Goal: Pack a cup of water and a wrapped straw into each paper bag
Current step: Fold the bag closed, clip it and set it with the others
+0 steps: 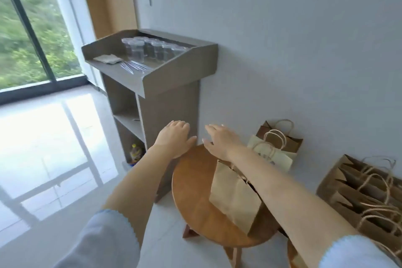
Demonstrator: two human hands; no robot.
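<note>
Both hands, left (174,137) and right (219,139), reach empty with grips apart toward clear cups (152,49) on the stand (180,67); water-filled, likely slippery, best held mid-wall.

Drink-packing corner: cup stand (178,67), bags (359,193)

Plain brown paper bags (236,198) on a reddish-brown wooden stool (195,191) beneath both hands, grey-taupe stand (174,72) beyond the fingertips.
</note>
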